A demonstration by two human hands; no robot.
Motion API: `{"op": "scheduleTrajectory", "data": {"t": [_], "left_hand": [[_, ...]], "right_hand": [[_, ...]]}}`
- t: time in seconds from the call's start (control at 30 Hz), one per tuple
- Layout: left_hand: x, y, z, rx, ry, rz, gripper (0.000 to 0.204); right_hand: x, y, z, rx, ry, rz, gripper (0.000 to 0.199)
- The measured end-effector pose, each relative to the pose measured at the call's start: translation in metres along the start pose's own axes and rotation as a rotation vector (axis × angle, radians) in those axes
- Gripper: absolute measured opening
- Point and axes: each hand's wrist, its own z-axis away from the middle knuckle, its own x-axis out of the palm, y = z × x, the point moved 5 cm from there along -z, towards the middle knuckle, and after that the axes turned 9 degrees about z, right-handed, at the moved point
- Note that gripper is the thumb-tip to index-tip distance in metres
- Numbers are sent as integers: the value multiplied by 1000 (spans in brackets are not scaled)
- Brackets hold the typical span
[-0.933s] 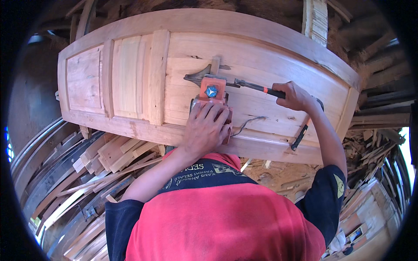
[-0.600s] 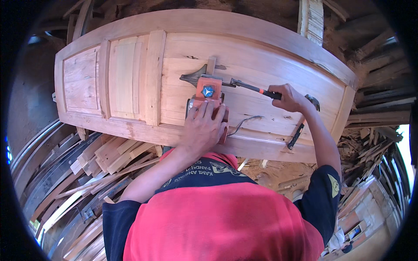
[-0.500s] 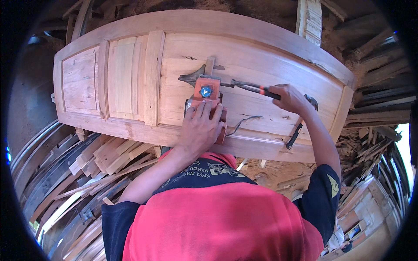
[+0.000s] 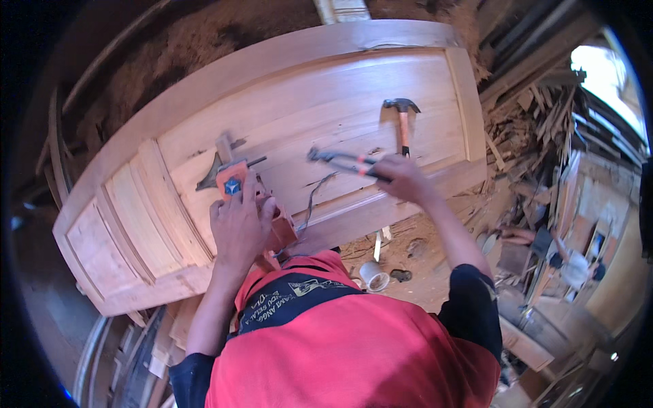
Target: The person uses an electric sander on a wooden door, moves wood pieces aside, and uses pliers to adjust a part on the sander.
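Note:
A panelled wooden door [image 4: 326,88] lies flat before me. On it sits an orange-red power tool, apparently an electric planer [image 4: 280,234], with a blue knob [image 4: 232,185] and a black bracket [image 4: 209,173]. My left hand [image 4: 238,228] is closed over the planer's body. My right hand [image 4: 403,178] grips pincers [image 4: 343,162] by their dark handles with orange bands; the jaws point left, apart from the planer. Beyond that hand, a claw hammer [image 4: 403,126] lies on the door. A small wood block [image 4: 223,144] shows beside the bracket.
A dark cord [image 4: 313,197] trails over the door by the planer. On the dusty floor stands a white tub [image 4: 373,277]. Scrap wood [image 4: 544,136] is heaped at the right. Farther right, another person [image 4: 575,266] is low to the ground.
My view has turned toward the right, so the door sits slanted. The pincers have moved away from the planer's rod. My left hand stays on the planer.

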Motion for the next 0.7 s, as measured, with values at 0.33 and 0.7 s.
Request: {"op": "scheduleTrajectory", "data": {"t": [0.33, 0.7], "left_hand": [[1, 22, 12, 441, 59, -75, 38], [8, 5, 23, 335, 278, 110, 11]], "right_hand": [[47, -70, 32, 1, -6, -118, 27], [115, -30, 76, 545, 340, 193, 28]]}}
